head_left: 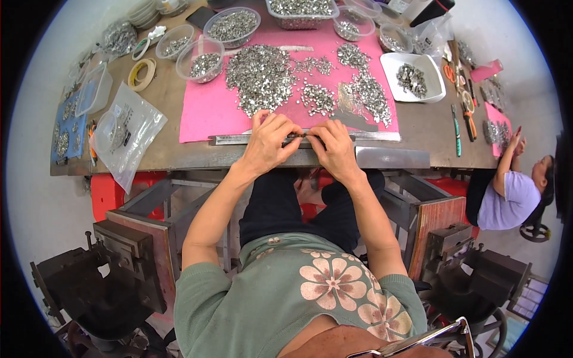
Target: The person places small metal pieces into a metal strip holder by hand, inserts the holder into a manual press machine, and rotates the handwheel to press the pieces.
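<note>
At the front edge of the pink mat [197, 110], my left hand [268, 142] and my right hand [335, 149] face each other, fingertips almost touching. Both thumbs and forefingers are pinched around a tiny dark piece [296, 136], too small to name. Under my fingers runs a steel ruler [233, 140] along the table edge. Just beyond my left hand lies a large heap of small silvery metal pieces [259, 74]. Smaller heaps [317, 99] spread beyond my right hand, beside a flat grey strip [353, 120].
Clear tubs of metal pieces [231, 27] line the back. A white tray [440, 83] stands right, near pliers [469, 122] and a green-handled tool [458, 134]. Left lie a tape roll [142, 74] and plastic bag [140, 122]. A co-worker [516, 194] sits at far right.
</note>
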Tool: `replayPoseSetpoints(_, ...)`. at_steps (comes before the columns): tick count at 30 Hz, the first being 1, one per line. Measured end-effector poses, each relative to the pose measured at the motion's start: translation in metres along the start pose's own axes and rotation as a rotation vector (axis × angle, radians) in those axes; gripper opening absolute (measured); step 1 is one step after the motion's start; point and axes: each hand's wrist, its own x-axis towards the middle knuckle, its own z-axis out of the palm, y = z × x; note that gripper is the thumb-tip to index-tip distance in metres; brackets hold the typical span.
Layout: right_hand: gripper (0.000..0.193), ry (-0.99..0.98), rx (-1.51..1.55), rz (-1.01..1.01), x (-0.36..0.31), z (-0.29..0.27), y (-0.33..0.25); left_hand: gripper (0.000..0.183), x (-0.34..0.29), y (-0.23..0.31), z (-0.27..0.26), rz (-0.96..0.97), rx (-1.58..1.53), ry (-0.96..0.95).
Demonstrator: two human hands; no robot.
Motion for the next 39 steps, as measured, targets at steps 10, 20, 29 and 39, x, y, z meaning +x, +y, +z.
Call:
replayPoseSetpoints(10,0.012,-0.02,-0.16,0.11,0.031,0.002,0.019,0.024,0.002,0.005,0.012,-0.09,0.054,0.075)
replayPoseSetpoints(20,0.009,-0.076,-0.03,0.193,0.023,-0.014,0.032,0.014,0.022,-0.006,0.012,-0.134,0.109,0.069)
replayPoseSetpoints(29,0.01,-0.104,-0.078,0.188,0.028,-0.004,0.03,0.009,0.052,-0.032,0.016,0.042,0.178,-0.146)
replayPoseSetpoints(39,0.009,-0.057,-0.121,0.133,0.027,0.001,0.032,0.009,0.054,-0.034,0.01,0.024,0.12,-0.201)
